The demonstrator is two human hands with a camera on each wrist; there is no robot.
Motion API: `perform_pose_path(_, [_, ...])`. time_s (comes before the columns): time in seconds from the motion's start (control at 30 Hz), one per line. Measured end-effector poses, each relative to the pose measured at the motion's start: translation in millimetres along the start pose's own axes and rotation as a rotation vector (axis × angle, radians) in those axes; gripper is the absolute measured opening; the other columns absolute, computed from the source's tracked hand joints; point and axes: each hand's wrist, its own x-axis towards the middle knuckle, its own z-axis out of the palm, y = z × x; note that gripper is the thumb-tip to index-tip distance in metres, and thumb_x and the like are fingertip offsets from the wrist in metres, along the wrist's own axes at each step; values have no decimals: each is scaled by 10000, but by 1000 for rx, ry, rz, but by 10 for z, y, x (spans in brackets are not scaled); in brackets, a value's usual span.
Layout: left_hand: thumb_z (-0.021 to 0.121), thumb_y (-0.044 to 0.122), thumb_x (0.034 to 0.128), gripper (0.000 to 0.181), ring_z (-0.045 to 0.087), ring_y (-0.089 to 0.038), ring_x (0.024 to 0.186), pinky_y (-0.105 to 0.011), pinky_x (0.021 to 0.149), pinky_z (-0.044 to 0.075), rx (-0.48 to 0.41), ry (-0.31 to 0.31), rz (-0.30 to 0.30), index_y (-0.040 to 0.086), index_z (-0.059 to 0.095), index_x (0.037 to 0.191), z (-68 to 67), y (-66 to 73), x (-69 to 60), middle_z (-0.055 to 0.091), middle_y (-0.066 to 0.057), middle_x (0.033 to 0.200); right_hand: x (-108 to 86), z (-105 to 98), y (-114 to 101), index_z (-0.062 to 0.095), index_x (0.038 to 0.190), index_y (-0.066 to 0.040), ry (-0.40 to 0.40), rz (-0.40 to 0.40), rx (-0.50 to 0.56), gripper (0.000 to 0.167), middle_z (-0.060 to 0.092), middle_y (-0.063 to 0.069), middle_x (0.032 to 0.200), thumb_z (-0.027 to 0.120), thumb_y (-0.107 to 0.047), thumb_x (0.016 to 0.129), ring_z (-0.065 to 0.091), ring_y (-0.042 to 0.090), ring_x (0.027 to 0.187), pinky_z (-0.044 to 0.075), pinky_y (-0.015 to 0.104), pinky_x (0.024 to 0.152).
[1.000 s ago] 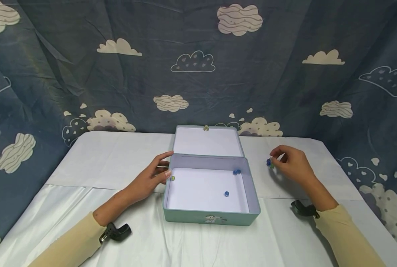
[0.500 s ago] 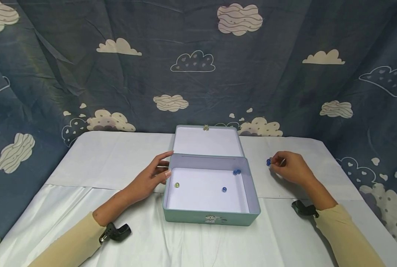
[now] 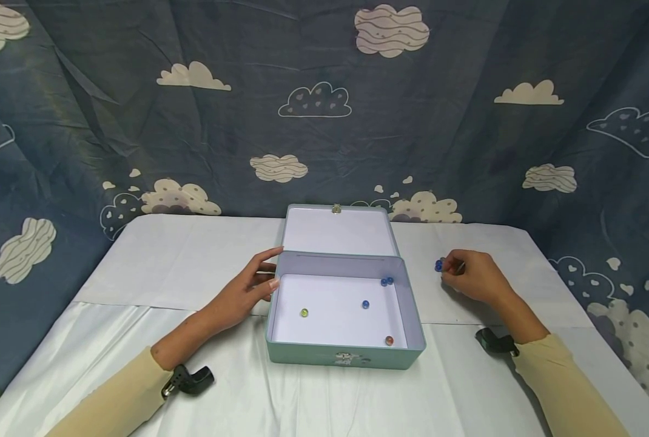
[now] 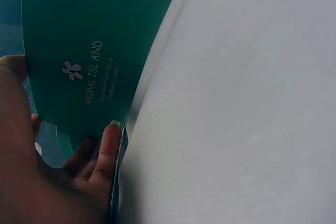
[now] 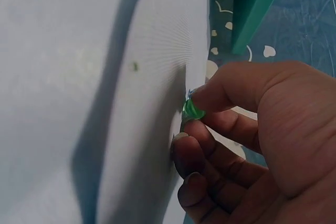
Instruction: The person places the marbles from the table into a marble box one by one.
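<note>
An open green tin box (image 3: 346,357) with a pale inside stands on the white cloth, its lid (image 3: 338,230) folded back behind it. My left hand (image 3: 242,294) rests against the box's left wall, fingers mostly straight. To the right of the box, my right hand (image 3: 477,276) pinches a green marble (image 5: 194,109) between thumb and fingers, low over the cloth. Blue marbles (image 3: 438,266) lie beside those fingertips, partly hidden. Inside the box are a yellow-green marble (image 3: 304,312), a reddish marble (image 3: 389,340), a blue marble (image 3: 365,304) and a blue pair (image 3: 387,281).
White cloth (image 3: 193,255) covers the table. A dark cloud-patterned curtain (image 3: 313,48) hangs behind and at both sides. Each wrist carries a black camera mount (image 3: 496,342). The box's left side bears printed lettering (image 4: 94,72).
The yellow-green marble has rolled rightward and forward inside the box. One blue marble has drifted backward. A reddish marble has come into sight near the front wall. My right hand has lowered slightly.
</note>
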Motion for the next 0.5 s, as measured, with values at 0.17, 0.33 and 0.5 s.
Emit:
perform_pose_path(0.17, [545, 279, 1131, 618, 559, -417, 1376, -427, 916, 584, -7, -3, 7, 311, 260, 1679, -1, -6, 0, 464, -231, 1514, 0, 3, -3, 703, 943, -38, 9, 2, -10, 92, 678, 96, 866, 742, -73, 868, 592, 253, 780, 509, 357, 671])
perform_pose_path(0.33, [546, 281, 1130, 618, 562, -414, 1372, -432, 915, 584, -16, -4, 9, 317, 262, 1677, -2, -3, -1, 465, -229, 1513, -5, -17, -19, 707, 951, -45, 15, 10, -13, 100, 688, 97, 875, 735, -82, 863, 595, 256, 774, 509, 349, 649])
perform_pose_path(0.5, [544, 276, 1131, 618, 563, -410, 1370, -445, 920, 584, -23, -9, 12, 323, 260, 1677, -7, -4, 0, 462, -230, 1516, 0, -47, -53, 710, 995, -41, 5, 29, -7, 139, 698, 111, 918, 745, -99, 874, 596, 260, 792, 513, 342, 639])
